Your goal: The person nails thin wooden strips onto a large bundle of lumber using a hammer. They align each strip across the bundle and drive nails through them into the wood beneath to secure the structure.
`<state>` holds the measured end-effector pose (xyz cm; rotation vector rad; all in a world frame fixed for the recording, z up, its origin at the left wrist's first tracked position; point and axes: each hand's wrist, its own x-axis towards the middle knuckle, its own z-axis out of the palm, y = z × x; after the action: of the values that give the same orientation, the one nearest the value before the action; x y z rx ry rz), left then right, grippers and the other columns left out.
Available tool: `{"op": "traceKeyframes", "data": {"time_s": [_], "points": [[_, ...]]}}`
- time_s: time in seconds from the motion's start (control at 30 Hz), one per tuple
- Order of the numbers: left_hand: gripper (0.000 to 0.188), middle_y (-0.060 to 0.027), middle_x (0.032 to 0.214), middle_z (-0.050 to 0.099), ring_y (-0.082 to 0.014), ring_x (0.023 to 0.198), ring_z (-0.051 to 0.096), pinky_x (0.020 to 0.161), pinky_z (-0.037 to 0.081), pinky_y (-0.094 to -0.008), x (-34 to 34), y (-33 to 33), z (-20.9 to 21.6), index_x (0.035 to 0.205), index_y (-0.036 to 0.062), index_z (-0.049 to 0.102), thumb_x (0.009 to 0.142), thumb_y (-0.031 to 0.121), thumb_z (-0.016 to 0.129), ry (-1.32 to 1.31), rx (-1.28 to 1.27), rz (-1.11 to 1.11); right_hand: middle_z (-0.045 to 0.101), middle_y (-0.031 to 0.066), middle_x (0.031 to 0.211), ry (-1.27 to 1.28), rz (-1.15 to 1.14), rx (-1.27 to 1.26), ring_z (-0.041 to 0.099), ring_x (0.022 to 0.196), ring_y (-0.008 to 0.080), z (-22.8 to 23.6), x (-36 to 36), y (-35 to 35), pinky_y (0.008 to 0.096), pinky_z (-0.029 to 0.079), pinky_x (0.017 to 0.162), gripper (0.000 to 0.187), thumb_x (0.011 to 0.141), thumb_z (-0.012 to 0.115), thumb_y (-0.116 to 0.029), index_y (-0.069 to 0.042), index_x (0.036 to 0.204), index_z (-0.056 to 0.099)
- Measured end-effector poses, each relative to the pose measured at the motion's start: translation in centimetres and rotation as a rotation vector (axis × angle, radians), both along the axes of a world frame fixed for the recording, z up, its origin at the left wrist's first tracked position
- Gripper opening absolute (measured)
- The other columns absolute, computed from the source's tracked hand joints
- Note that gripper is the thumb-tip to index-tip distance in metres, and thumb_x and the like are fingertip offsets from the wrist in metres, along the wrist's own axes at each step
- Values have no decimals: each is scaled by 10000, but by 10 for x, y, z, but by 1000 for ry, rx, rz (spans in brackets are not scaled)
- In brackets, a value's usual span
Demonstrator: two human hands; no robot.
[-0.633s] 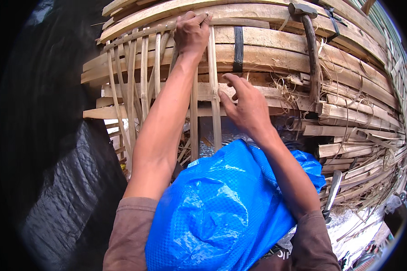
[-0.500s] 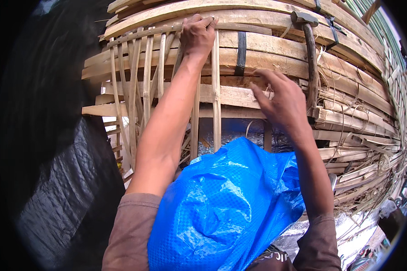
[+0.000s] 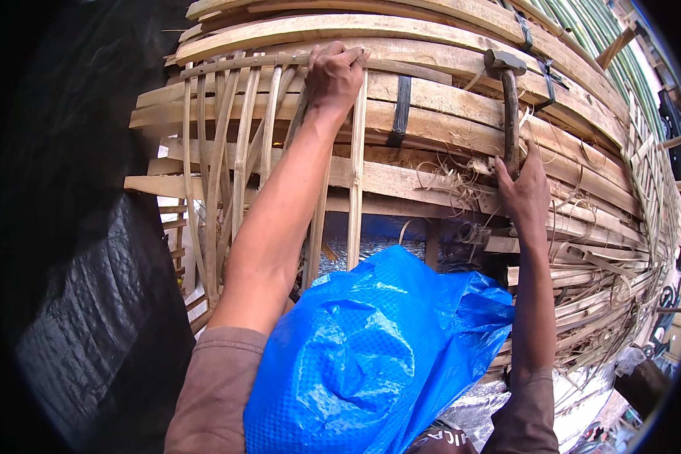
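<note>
My left hand is closed at the top of a lattice of thin split slats, where a narrow crosswise strip meets an upright slat. More upright slats of the lattice stand to its left. A hammer with a dark wooden handle and a blocky metal head leans over the boards on the right. Around the lower end of its handle is my right hand, thumb on the left side and fingers on the right. The palm side of that grip is hidden.
Long pale boards, bound with black straps, are stacked across the front. A blue woven plastic sheet covers my lap. Wood shavings and split strips lie at right. Dark sheeting hangs at left.
My right hand has moved right from over the boards to the hammer's handle and closed around it. My left hand keeps its hold on the lattice. The view has shifted slightly.
</note>
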<state>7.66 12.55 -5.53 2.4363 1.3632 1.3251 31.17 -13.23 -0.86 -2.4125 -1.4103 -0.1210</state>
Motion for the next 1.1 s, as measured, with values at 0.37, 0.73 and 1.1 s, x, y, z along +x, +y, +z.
{"op": "traceKeyframes", "data": {"time_s": [0.37,0.73,1.1], "points": [[300,-114,809,673,-291,755,628,816,493,-424,-1,0,1,924,59,766,866,346,705,-15,74,-13,666,255,898,-119,39,-292,651,891,434,67,39,41,532,489,796,304,904,559,-287,7,983,566],[255,-101,822,677,-294,747,663,983,467,-523,-2,3,-6,945,83,758,873,322,704,-27,84,4,497,-13,673,617,50,-146,480,518,69,92,35,30,257,394,443,343,936,670,-330,-36,1039,527],[174,-89,777,647,-292,740,642,987,452,-531,2,-2,-2,948,135,761,862,279,712,-79,88,-18,489,-9,637,1116,305,-57,465,516,71,39,-83,79,259,388,456,240,971,607,-272,-42,946,543]]}}
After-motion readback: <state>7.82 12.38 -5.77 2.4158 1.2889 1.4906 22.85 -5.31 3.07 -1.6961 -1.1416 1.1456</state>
